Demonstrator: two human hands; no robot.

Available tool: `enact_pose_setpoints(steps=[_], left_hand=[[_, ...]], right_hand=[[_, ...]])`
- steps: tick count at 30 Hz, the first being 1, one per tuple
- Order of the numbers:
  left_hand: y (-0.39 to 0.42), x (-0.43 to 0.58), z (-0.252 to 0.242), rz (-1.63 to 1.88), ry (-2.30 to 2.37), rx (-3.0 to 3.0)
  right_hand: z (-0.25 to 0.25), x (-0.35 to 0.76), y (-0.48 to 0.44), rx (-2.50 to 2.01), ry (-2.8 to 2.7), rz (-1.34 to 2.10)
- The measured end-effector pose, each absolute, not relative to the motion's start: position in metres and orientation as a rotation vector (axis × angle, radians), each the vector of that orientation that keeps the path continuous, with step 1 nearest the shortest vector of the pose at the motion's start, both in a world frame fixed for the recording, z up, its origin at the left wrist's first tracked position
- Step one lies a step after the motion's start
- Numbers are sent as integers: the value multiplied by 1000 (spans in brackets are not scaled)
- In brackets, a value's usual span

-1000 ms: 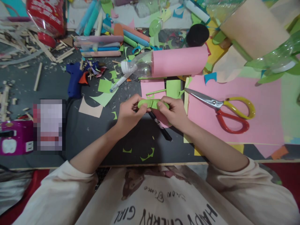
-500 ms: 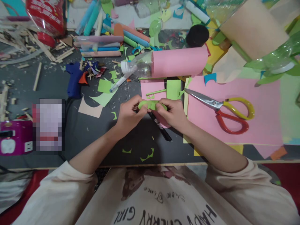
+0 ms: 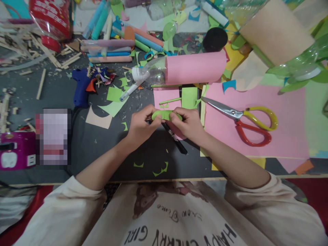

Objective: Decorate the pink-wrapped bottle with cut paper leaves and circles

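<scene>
Between my two hands is a small green paper cutout (image 3: 166,114) with rounded ends. My left hand (image 3: 143,122) pinches its left part between thumb and fingers, and my right hand (image 3: 188,122) pinches the right part. My thumbs and fingertips cover some of it. Just beneath lie a black pen (image 3: 177,140) and a pink paper piece (image 3: 167,93), with a thin green strip (image 3: 170,101) on it. A green paper rectangle (image 3: 189,97) rests beyond my right hand. Scissors (image 3: 238,116) with yellow and red handles lie partly spread on pink paper (image 3: 287,112).
A bottle wrapped in pink paper (image 3: 196,67) lies across the table behind my hands. To the left are a blue glue gun (image 3: 80,87), a purple box (image 3: 17,150) and wood sticks (image 3: 41,83). Markers (image 3: 110,48), paper scraps and a red-labelled bottle (image 3: 52,20) crowd the back.
</scene>
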State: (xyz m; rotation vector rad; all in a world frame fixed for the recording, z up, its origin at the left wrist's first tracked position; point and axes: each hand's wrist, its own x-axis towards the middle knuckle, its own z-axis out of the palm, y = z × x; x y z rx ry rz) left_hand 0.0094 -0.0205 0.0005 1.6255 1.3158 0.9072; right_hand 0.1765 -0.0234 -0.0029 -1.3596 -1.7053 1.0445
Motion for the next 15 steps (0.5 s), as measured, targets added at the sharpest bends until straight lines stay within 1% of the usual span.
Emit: enact_pose_setpoints(steps=[15], left_hand=[[-20,9,1,945,1277,1693]], right_hand=[[-3,176,-23,-1358,-1707,1058]])
